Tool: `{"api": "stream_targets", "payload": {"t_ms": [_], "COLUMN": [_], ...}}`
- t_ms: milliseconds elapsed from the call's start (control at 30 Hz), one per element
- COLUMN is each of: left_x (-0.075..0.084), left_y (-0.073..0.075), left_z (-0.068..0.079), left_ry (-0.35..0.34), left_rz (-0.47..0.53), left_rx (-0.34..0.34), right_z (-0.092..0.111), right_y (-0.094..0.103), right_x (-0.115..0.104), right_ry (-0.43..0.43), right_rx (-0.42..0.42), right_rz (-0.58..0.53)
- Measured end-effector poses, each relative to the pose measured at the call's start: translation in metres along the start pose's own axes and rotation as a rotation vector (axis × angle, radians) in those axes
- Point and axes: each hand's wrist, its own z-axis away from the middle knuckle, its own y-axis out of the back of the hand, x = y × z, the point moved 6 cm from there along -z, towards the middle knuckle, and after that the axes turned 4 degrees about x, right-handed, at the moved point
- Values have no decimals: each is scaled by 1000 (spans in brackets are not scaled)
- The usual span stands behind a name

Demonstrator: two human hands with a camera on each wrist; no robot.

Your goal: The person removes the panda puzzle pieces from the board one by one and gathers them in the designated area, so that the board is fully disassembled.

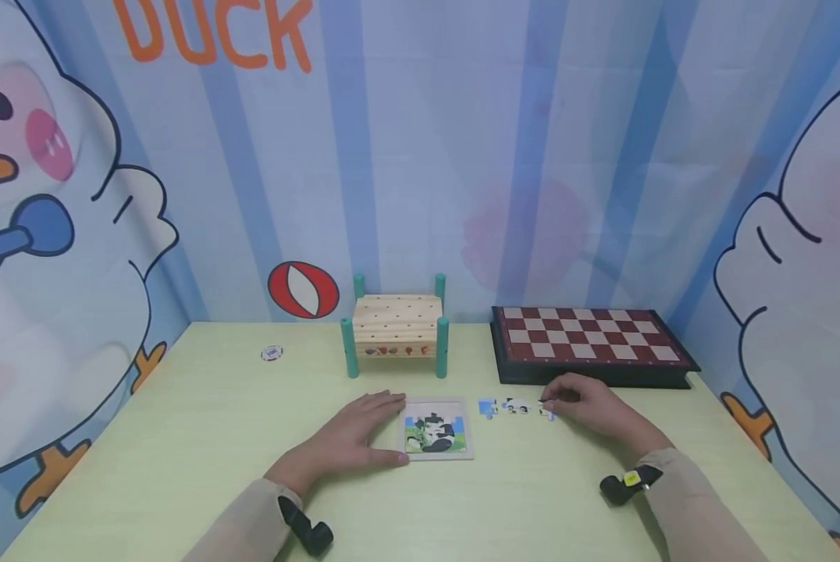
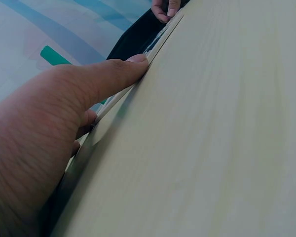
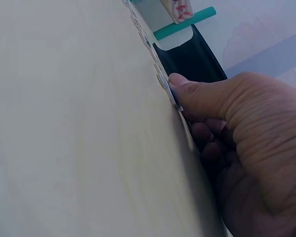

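Note:
A square wooden puzzle frame (image 1: 469, 443) lies flat on the table, with a panda picture (image 1: 436, 434) partly put together inside it. My left hand (image 1: 353, 433) rests at its left side, fingers extended to the upper left corner and thumb at the lower left one. The left wrist view shows that thumb (image 2: 121, 74) on the frame's edge. To the right of the frame lie a blue puzzle piece (image 1: 488, 407) and a panda-face piece (image 1: 515, 406). My right hand (image 1: 592, 406) pinches another puzzle piece (image 1: 546, 409), low at the tabletop; its fingers partly cover that piece.
Behind the frame stands a small wooden toy bed (image 1: 397, 324) with green posts. A chessboard box (image 1: 592, 339) sits at the back right, just beyond my right hand. A round chip (image 1: 272, 353) lies at the back left. A printed cloth (image 1: 420, 156) hangs behind the table.

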Motion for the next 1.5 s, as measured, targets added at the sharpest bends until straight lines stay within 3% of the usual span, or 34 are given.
{"api": "stream_targets", "payload": {"t_ms": [467,1033,1500], "left_x": [-1,0,-4], "left_y": [-4,3,-3], "left_z": [0,-1,-1], "left_ry": [-7,-3,0], "left_rz": [6,0,1], "left_rx": [1,11,3], "right_z": [1,-4,-2], "right_y": [-1,1,0], "right_x": [5,2,8], "right_ry": [-39,-15,-41], "right_rx": [-3,13,7], "right_rz": [-15,-11,-14]}}
